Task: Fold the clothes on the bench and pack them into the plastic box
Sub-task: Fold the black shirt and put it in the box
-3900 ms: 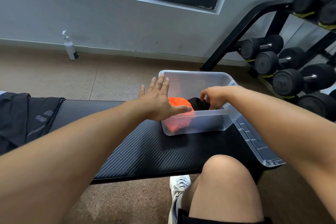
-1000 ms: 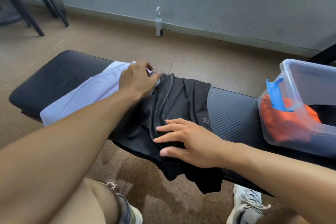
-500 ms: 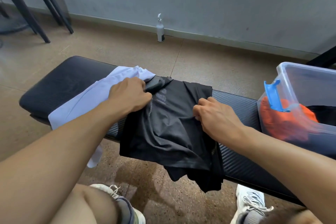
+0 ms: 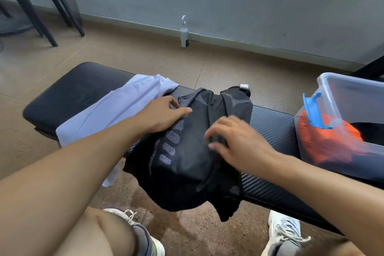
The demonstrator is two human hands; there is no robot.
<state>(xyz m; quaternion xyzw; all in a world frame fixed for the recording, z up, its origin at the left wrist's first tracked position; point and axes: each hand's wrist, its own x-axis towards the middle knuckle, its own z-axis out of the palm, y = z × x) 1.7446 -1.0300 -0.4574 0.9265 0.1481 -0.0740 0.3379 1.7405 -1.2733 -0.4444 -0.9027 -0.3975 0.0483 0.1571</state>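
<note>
A black sports garment (image 4: 187,158) with grey mesh stripes lies bunched across the black padded bench (image 4: 72,89), its lower part hanging over the near edge. My left hand (image 4: 164,114) rests on the garment's left edge, fingers stretched toward the right. My right hand (image 4: 234,141), slightly blurred, lies flat on the garment's middle with fingers spread. A white garment (image 4: 124,106) lies on the bench to the left, partly under my left arm. The clear plastic box (image 4: 332,87) stands on the bench at the right, holding a folded orange garment (image 4: 324,143) and a dark one (image 4: 369,131).
The box has a blue latch (image 4: 311,110) on its near wall. A white spray bottle (image 4: 184,33) stands on the floor by the grey wall. Dark chair legs (image 4: 41,16) are at the far left. My knee and both shoes (image 4: 284,233) are below the bench edge.
The black garment has been shifted and spread further right along the bench. Both hands have let go of their grips and now lie flat on it. The view earlier swung left from the box.
</note>
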